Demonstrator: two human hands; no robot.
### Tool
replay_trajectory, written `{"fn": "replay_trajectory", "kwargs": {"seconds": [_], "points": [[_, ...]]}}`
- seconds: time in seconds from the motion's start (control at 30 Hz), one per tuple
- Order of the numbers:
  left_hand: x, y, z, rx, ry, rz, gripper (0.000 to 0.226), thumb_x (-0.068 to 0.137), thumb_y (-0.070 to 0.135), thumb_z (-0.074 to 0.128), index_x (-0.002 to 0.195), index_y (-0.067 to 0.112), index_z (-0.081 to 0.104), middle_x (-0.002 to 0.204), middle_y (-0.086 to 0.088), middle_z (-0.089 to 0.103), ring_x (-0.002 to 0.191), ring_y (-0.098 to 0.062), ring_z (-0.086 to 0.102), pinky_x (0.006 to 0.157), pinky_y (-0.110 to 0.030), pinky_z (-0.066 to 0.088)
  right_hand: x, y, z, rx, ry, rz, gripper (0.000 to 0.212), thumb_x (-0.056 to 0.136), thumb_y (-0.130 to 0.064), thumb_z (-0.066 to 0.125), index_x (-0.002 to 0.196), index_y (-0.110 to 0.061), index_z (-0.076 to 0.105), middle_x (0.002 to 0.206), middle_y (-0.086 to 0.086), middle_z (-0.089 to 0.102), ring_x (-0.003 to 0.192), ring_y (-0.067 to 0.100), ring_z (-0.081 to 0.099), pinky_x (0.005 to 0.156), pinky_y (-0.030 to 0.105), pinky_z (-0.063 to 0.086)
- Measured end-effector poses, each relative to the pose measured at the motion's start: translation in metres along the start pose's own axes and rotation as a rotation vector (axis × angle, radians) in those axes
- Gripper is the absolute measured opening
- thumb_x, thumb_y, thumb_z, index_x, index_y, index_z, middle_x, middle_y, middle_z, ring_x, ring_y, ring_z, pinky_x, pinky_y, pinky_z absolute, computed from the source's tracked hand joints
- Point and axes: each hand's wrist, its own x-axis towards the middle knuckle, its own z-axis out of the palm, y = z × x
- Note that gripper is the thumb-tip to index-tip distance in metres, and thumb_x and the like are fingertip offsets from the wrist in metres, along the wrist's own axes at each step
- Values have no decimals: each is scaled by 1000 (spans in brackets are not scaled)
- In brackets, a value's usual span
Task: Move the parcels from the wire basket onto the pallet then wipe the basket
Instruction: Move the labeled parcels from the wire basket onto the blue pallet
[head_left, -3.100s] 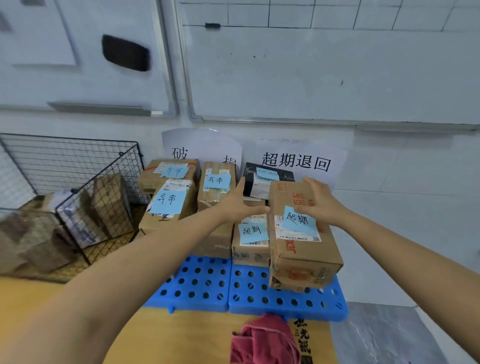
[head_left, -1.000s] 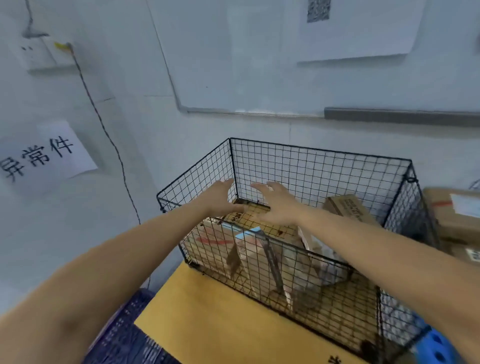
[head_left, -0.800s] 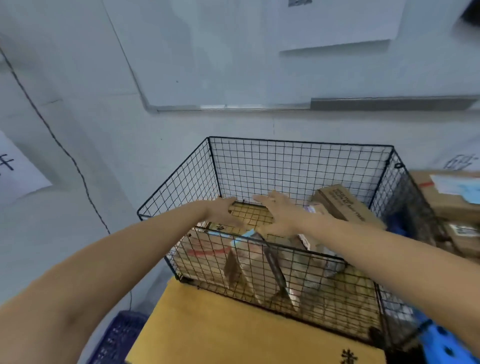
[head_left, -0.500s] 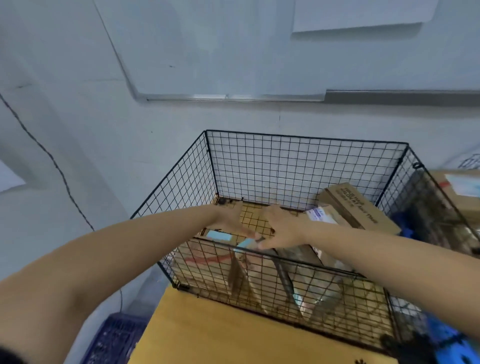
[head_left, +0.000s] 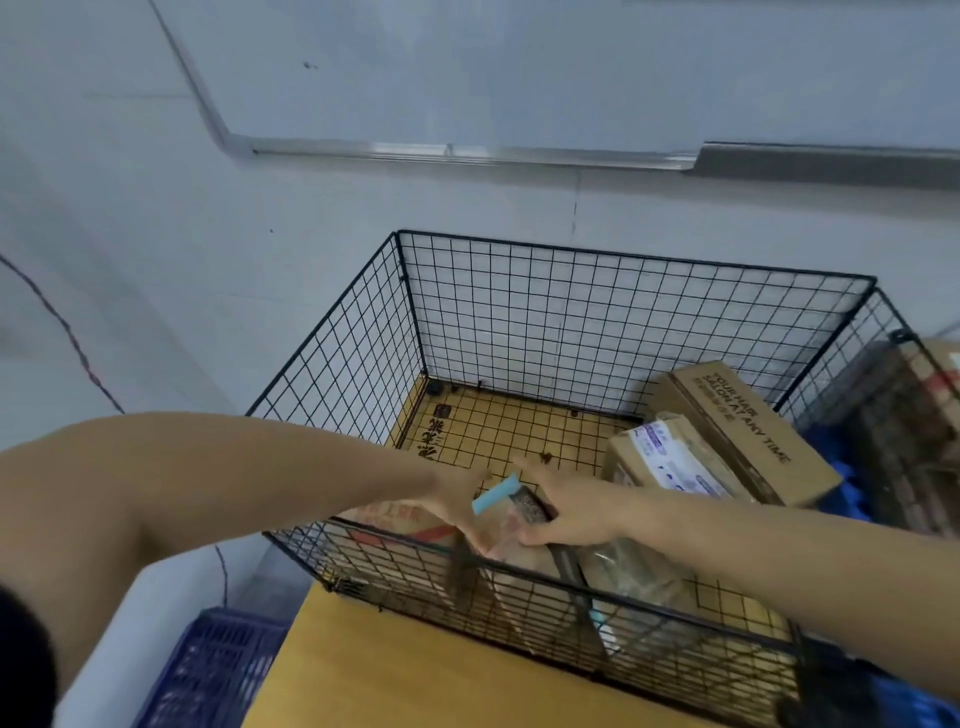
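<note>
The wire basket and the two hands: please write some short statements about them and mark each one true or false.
1. The wire basket holds no parcels. False: several lie in it.
2. The left hand and the right hand both touch the parcel with the blue note. True.
3. The printed box lies against the basket's left wall. False: it lies at the right side, near the back wall.
4. A blue crate stands outside the basket, at the lower left of the view. True.
5. The right hand holds a cloth. False: it grips the parcel with the blue note.
</note>
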Motion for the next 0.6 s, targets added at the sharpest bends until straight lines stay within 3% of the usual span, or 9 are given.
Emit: {"fn": "replay_trajectory", "kwargs": {"seconds": [0.2, 0.37, 0.6], "points": [[4, 12, 11, -50, -87, 34, 73, 64, 49, 74, 126, 18, 49, 123, -6, 60, 112, -27, 57, 102, -45, 42, 0, 1, 6, 85, -7, 27, 94, 82, -51, 58, 148, -27, -5, 130, 6, 53, 109, 21, 55, 95, 33, 45], [-4, 23, 16, -219, -57, 63, 60, 81, 27, 69, 133, 13, 42, 131, -9, 54, 119, -28, 51, 105, -42, 38, -1, -4, 14, 147, 33, 29, 95, 80, -43, 62, 147, -28, -3, 116, 1, 61, 96, 17, 59, 92, 33, 47], [-8, 27, 24, -280, -18, 101, 53, 83, 23, 67, 129, 14, 42, 129, -9, 54, 118, -26, 51, 103, -40, 38, -3, -1, 15, 287, 75, 41, 101, 76, -40, 69, 147, -29, -2, 127, 2, 55, 113, 19, 54, 101, 32, 41]]}}
